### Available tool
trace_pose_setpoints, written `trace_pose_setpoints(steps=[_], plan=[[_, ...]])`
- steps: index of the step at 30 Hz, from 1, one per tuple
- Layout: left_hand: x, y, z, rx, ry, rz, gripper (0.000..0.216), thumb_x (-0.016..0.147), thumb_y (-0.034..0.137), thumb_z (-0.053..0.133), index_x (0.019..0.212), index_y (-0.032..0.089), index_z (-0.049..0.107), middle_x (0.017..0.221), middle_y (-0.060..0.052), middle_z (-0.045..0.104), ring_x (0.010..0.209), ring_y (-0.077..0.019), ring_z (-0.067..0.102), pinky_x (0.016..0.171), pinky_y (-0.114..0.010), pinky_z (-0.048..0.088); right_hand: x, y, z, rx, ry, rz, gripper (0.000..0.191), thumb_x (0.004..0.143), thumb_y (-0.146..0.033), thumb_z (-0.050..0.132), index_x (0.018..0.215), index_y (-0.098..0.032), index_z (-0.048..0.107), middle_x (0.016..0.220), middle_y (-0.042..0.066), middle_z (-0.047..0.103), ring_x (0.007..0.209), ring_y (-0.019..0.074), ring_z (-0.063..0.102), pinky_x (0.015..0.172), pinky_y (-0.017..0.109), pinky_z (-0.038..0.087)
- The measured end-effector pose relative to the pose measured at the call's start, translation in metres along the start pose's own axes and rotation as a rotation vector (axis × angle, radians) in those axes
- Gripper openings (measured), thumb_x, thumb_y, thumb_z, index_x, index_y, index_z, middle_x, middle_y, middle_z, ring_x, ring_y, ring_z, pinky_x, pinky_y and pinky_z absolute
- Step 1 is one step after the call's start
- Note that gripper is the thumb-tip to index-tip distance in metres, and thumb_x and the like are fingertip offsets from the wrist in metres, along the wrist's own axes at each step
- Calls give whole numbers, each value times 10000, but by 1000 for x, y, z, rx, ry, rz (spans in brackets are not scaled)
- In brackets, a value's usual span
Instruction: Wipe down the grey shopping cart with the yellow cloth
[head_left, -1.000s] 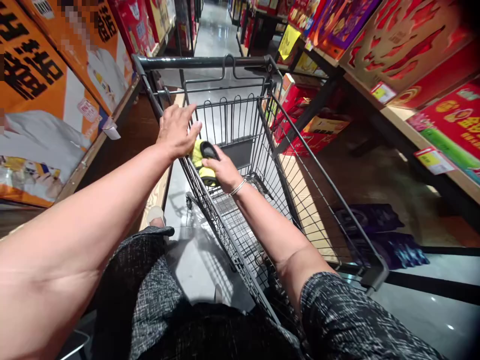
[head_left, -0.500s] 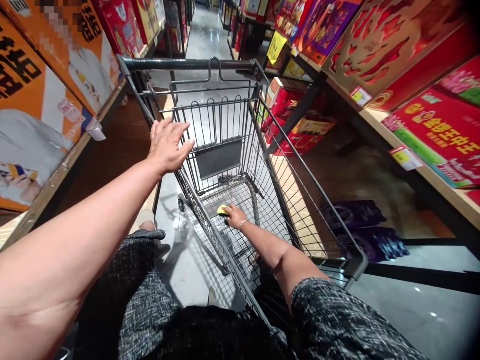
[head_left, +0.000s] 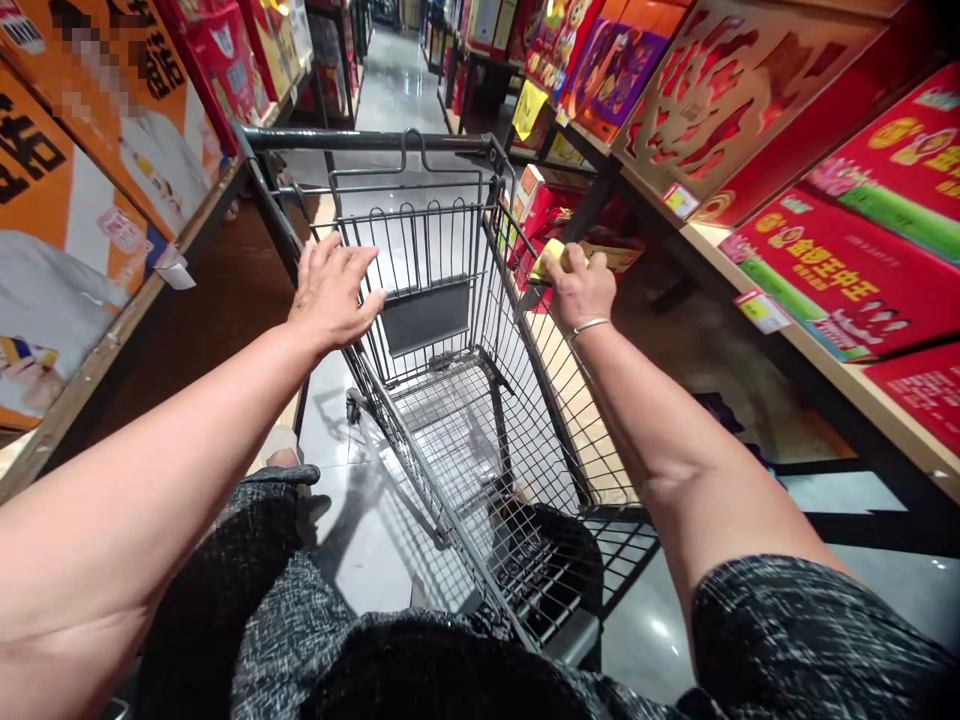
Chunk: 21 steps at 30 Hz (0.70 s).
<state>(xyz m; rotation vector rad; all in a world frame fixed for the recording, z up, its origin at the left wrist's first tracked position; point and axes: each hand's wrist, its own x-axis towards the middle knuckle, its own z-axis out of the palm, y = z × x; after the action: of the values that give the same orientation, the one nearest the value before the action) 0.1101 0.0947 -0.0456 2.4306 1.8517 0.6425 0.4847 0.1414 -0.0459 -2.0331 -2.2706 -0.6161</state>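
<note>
A dark wire shopping cart [head_left: 442, 400] stands in front of me in a shop aisle. My left hand [head_left: 330, 290] rests on the cart's left rim, fingers curled loosely over the wire. My right hand [head_left: 579, 285] sits on the right rim, closed around a yellow cloth [head_left: 546, 258] pressed against the wire. A thin bracelet circles my right wrist. The cart's basket holds nothing that I can see.
Shelves of red and orange boxed goods [head_left: 825, 260] line the right side, with price tags on the shelf edge. Large orange boxes [head_left: 82, 180] fill the left shelf. The glossy aisle floor [head_left: 390, 80] runs ahead beyond the cart handle [head_left: 367, 140].
My right hand, with the yellow cloth, went from the left rim down to the basket floor, then up to the right rim. The left hand stayed on the left rim.
</note>
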Motion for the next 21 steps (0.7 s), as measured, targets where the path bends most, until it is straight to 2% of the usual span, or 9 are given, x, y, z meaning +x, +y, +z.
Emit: trace_pose_setpoints(steps=[2, 4, 6, 10, 14, 17, 21], plan=[[-3, 6, 1, 14, -93, 54, 677, 932, 583, 388, 1541, 289, 418, 1512, -60, 517, 1503, -336, 286, 1242, -534, 139, -2, 0, 9, -1, -57, -24, 469, 1097, -248, 199, 1472, -240, 481, 1482, 159, 397, 1219, 286, 369, 903, 448, 357], [-4, 8, 4, 35, -187, 74, 673, 935, 612, 348, 1495, 269, 493, 1450, -69, 580, 1439, -340, 387, 1218, -532, 187, -13, -7, 30, -1, -129, -59, 442, 1098, -267, 224, 1439, -256, 504, 1483, 138, 405, 1241, 289, 365, 936, 458, 353], [-3, 9, 6, 60, -230, 62, 665, 940, 633, 307, 1451, 282, 549, 1384, -51, 635, 1382, -335, 447, 1195, -533, 215, -30, -18, 55, 5, -248, -91, 429, 1088, -257, 244, 1415, -273, 522, 1497, 119, 401, 1275, 302, 356, 975, 466, 353], [-3, 12, 5, 77, -237, 43, 703, 954, 634, 259, 1427, 242, 600, 1336, -52, 667, 1342, -334, 463, 1167, -537, 237, -79, -45, 105, 40, -539, -111, 431, 1038, -163, 305, 1359, -263, 573, 1451, 129, 454, 1284, 313, 399, 996, 448, 380], [-6, 17, 4, 28, -199, 29, 690, 948, 612, 282, 1384, 223, 650, 1271, -71, 694, 1328, -333, 469, 1183, -527, 209, -137, -74, 145, 99, -720, -45, 439, 975, -115, 401, 1350, -257, 581, 1367, 139, 516, 1130, 262, 557, 877, 362, 448], [-6, 18, 6, -11, -180, 8, 665, 944, 593, 299, 1357, 227, 671, 1243, -76, 704, 1324, -334, 473, 1191, -526, 198, -170, -96, 161, 169, -793, 25, 455, 949, -139, 443, 1382, -241, 539, 1374, 140, 500, 1024, 226, 614, 812, 327, 466], [-4, 16, 10, -62, -150, 1, 639, 948, 606, 298, 1315, 265, 695, 1261, -54, 705, 1334, -346, 468, 1190, -550, 185, -189, -125, 160, 342, -830, -3, 472, 917, -168, 499, 1375, -272, 544, 1396, 105, 487, 963, 194, 636, 814, 312, 481]])
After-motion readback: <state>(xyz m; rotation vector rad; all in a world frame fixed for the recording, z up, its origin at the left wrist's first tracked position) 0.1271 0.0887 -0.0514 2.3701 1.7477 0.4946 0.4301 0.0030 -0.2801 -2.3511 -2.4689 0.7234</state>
